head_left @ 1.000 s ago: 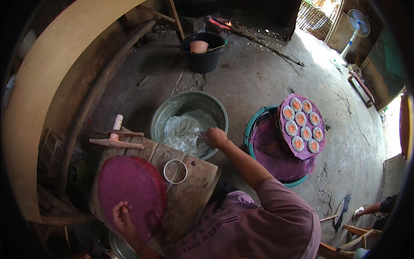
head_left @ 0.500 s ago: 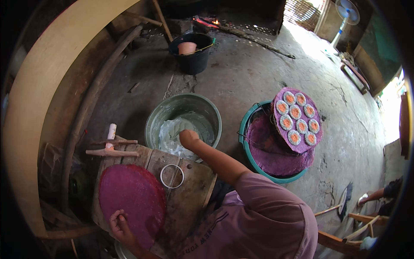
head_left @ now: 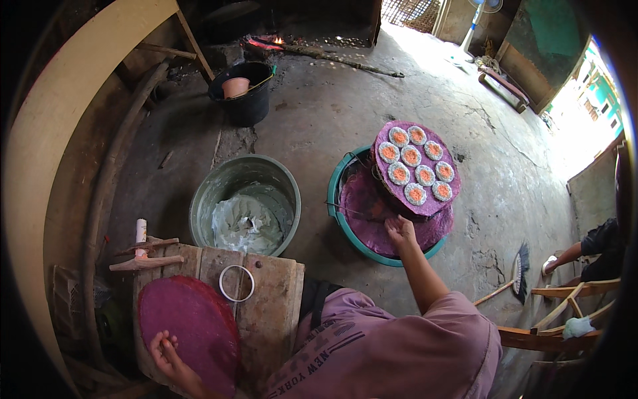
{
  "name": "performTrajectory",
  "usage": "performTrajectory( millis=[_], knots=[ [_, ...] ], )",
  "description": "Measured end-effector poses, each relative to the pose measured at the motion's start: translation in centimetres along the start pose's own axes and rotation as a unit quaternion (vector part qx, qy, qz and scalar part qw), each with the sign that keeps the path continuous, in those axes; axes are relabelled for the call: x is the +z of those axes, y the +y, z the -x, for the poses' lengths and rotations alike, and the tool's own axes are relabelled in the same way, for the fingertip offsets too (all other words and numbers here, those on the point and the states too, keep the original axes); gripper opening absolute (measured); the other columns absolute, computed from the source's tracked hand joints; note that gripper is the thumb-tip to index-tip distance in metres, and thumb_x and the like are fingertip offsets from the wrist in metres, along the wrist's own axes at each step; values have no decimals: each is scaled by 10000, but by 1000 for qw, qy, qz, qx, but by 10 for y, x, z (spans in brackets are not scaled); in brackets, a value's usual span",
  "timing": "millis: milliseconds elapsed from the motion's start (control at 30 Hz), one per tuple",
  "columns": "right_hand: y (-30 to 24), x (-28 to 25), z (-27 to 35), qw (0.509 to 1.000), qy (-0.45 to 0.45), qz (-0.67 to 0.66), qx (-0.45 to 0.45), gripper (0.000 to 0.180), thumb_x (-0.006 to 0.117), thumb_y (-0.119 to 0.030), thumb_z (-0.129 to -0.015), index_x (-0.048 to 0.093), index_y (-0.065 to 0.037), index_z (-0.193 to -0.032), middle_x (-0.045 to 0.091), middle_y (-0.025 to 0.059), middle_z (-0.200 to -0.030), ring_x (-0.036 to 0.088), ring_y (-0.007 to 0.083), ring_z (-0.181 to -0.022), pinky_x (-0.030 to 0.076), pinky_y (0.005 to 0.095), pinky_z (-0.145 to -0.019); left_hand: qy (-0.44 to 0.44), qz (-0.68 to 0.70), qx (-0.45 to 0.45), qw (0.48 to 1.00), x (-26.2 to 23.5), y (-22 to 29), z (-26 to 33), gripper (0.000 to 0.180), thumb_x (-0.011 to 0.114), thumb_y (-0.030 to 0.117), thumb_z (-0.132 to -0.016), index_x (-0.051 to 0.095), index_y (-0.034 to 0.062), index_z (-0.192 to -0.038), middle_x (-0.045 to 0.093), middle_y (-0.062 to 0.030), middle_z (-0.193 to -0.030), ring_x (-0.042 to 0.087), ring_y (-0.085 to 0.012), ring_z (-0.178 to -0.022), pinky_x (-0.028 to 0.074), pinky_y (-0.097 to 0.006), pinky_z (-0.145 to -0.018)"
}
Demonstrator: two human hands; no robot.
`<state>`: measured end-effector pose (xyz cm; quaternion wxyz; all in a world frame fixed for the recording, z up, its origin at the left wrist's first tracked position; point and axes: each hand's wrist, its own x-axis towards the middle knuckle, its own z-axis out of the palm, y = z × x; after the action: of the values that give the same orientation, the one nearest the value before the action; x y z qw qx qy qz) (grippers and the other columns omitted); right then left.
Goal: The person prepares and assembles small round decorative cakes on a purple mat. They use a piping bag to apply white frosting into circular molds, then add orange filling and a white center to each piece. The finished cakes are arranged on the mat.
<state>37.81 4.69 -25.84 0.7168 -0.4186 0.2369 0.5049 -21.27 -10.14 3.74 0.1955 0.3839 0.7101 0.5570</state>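
Note:
My left hand (head_left: pixel 167 354) hovers over a round purple board (head_left: pixel 189 319) on a wooden table, its fingers loosely curled and apart with nothing visible in them. My right hand (head_left: pixel 401 234) is stretched out at the near edge of a round purple board with white-rimmed, orange-centred rounds (head_left: pixel 411 157) on it. Those fingers look extended, and no held thing shows. The board rests on the rim of a teal tub (head_left: pixel 359 249) lined with more purple material. To the left, a grey-green basin (head_left: pixel 286 183) holds pale, wet paste (head_left: pixel 247 223). A white ring (head_left: pixel 237 283) lies on the table.
The wooden table (head_left: pixel 276 286) also bears a wooden-handled tool (head_left: pixel 146 261). Farther off are a black bucket (head_left: pixel 242 110) with an orange pot (head_left: pixel 235 87), and a fire (head_left: pixel 278 41) with a long stick. At right are a broom (head_left: pixel 520 269) and another person's leg (head_left: pixel 568 256).
My right hand has left the paste in the basin and swung right to the board on the teal tub. My left hand stays over the purple board. The view has shifted rightward.

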Motion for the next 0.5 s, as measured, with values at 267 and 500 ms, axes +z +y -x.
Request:
performTrajectory(
  millis=[267,500],
  knots=[
    [-5,-10,-59,965,-181,-116,-151,340,544,72,-822,556,17,-1158,609,164,-1190,539,322,-1172,428,472,-1033,-68,1,84,994,8,17,7,206,482,141,-983,571,13,-1119,617,-86,-1045,571,-142,-889,452,-281,-814],
    [-29,-20,-33,940,-304,-68,-143,312,506,39,-845,572,15,-1150,627,135,-1175,555,279,-1152,423,426,-1010,27,-1,19,999,-15,9,14,200,504,150,-970,580,26,-1108,616,-74,-1030,567,-141,-874,447,-276,-815]
  ],
)
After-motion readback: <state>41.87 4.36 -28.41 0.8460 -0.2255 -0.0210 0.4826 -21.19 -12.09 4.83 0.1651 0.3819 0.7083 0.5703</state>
